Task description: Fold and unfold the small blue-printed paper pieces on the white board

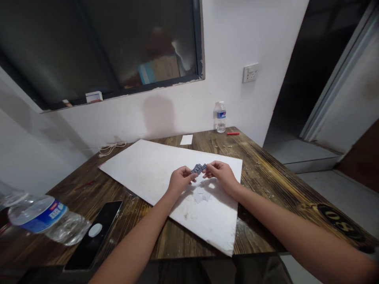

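Note:
Above a white board (142, 169) I hold a small bunch of dark grey, flat pieces with lighter markings (197, 169); their kind is too small to make out. The left side of it is pinched between the thumb and fingers of my left hand (180, 180). My right hand (221, 175) grips the right end, its thumb and forefinger closed there. Below the hands, several small pale paper-like scraps (202, 196) lie on the board, partly in shadow.
On the wooden table (263, 197), a large water bottle (47, 217) lies at the left beside a black phone (94, 236). Toward the back are a white cable (112, 148), a white card (186, 139), a small bottle (220, 117) and a red pen (233, 133).

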### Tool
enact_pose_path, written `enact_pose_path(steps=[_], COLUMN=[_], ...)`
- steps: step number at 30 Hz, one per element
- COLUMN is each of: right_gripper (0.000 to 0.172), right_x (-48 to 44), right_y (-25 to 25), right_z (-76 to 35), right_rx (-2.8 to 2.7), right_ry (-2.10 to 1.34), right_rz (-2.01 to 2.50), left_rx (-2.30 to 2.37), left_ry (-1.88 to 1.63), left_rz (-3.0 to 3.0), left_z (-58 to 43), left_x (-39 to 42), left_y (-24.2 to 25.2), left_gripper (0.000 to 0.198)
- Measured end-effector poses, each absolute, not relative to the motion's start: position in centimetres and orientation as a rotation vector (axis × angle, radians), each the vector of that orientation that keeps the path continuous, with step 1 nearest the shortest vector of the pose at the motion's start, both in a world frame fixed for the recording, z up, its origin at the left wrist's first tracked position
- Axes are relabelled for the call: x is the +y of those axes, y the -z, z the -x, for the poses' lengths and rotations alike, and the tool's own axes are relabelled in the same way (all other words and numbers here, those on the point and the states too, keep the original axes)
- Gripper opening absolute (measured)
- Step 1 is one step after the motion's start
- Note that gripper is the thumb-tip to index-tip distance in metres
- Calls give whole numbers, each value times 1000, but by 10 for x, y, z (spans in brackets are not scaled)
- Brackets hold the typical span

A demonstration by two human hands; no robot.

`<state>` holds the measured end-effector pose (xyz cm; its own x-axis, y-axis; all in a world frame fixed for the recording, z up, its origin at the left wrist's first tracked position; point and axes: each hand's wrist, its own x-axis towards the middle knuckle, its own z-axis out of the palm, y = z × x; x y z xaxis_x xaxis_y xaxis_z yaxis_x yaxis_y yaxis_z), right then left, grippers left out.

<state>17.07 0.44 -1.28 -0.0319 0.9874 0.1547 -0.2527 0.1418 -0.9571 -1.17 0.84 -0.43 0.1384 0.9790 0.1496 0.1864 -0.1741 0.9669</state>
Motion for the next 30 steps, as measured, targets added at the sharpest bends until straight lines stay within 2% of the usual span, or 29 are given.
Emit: enact_pose_path(steps=[11, 30], right_gripper=[33, 30], right_x=[7, 8], right_y=[15, 17], right_z=[-170, -171], right_rx=[-1044, -1183], right_ry=[-1518, -1382], right_rz=[749, 760], left_rx=[1193, 1156], left_ry=[-1218, -1163], left_rz=[-1533, -1534], left_z=[11, 12], left_x=[8, 6], left_y=[0, 0], left_gripper=[31, 31])
